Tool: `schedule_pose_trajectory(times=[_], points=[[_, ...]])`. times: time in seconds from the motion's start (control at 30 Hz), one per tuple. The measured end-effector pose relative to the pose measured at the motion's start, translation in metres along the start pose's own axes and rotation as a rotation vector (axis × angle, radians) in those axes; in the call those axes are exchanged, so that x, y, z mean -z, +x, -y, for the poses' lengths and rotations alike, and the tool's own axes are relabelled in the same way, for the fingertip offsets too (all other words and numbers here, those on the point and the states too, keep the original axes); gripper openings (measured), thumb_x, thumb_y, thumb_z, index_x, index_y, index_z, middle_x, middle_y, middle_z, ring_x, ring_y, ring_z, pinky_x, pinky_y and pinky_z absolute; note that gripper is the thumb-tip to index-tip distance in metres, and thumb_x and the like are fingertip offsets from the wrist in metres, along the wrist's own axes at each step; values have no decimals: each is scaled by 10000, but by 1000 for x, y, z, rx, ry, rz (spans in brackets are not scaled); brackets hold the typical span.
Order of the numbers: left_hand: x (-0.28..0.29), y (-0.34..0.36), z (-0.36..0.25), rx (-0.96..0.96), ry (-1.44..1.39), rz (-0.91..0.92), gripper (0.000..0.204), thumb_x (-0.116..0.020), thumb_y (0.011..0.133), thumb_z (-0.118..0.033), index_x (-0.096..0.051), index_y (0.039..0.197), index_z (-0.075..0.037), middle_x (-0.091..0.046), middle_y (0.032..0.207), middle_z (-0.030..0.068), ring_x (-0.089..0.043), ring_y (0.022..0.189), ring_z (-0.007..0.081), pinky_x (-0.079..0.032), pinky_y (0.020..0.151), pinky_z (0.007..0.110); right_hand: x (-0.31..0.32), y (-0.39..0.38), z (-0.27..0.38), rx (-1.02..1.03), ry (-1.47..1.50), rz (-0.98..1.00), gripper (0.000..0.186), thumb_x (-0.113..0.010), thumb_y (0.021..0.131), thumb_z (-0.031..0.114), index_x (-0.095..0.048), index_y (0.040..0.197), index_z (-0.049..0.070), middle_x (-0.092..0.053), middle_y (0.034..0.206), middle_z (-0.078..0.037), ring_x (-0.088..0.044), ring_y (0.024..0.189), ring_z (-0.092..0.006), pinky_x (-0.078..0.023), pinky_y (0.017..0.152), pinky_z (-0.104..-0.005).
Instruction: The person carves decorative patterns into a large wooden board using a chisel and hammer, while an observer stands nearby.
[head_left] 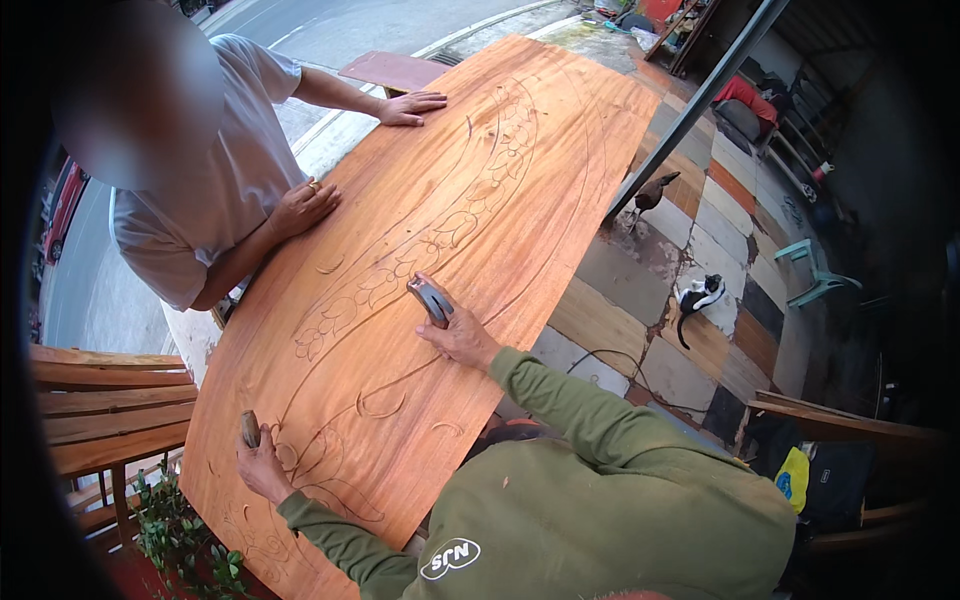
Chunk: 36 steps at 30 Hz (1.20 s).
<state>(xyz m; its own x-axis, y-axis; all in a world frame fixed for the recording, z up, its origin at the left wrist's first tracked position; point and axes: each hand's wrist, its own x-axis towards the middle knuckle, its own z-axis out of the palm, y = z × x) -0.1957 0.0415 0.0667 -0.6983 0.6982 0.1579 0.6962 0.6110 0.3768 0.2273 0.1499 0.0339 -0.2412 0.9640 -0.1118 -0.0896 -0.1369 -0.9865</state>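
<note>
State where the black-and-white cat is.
In the head view, the cat is on the floor right of the wooden panel, below the dark bird and left of the green chair.

Head fisheye, looking down on wooden panel [515, 260], seemingly near

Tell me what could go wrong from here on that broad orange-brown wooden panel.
The grey, rounded tool in the person's right hand sits beside the floral pattern outlined on the panel, so a slip might mar those lines. The co-worker's bare hands rest near the panel's far edge; a tool skidding that way could perhaps hurt them.
</note>
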Motion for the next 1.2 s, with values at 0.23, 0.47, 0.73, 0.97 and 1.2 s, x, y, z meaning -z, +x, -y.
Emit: schedule_pose_trajectory(times=[0.23, 0.47, 0.73, 0.97, 1.2], points=[[-3, -21, 14, -225, -91, -134, 499, -851, 890, -418, -765, 1277, -116, -776, 965, 170, -726, 900, 399, -539, 812, 486, -4, -7, -9, 176, -31, -61, 852, -714, 1012, 103, -292, 1726, 297, -446, 860, 28, -422, 762, -120, -460, 710, -290], [37, -31, 93, 251, 249, -161, 358, -820, 909, -357, -792, 1152, -95, -791, 964, 165, -745, 953, 385, -564, 812, 501, -29, -65, -12, 146, -96, -22, 863, -704, 1019, 169, -246, 1734, 324, -470, 838, -25, -469, 782, -162, -470, 791, -316], [25, -54, 217, -54, 291, -453, 504, -770, 968, -432, -700, 1335, -93, -726, 1265, 133, -692, 1088, 379, -554, 912, 490, -32, -57, -15, 128, -124, -49, 889, -715, 995, 190, -240, 1736, 314, -526, 937, -57, -517, 879, -190, -478, 861, -334], [-8, -70, 212, 23, 240, -366, 550, -776, 963, -454, -692, 1361, -83, -735, 1221, 133, -677, 1110, 371, -544, 933, 482, -17, -53, -38, 139, -129, -114, 912, -724, 980, 205, -232, 1742, 300, -581, 1086, -80, -511, 910, -196, -478, 915, -323], [5, -58, 241, -28, 129, -426, 508, -776, 971, -407, -694, 1367, -99, -743, 1274, 103, -680, 1158, 351, -537, 981, 468, -41, -59, -14, 107, -59, -105, 878, -703, 981, 144, -273, 1732, 292, -535, 942, -18, -513, 729, -130, -495, 681, -298]])
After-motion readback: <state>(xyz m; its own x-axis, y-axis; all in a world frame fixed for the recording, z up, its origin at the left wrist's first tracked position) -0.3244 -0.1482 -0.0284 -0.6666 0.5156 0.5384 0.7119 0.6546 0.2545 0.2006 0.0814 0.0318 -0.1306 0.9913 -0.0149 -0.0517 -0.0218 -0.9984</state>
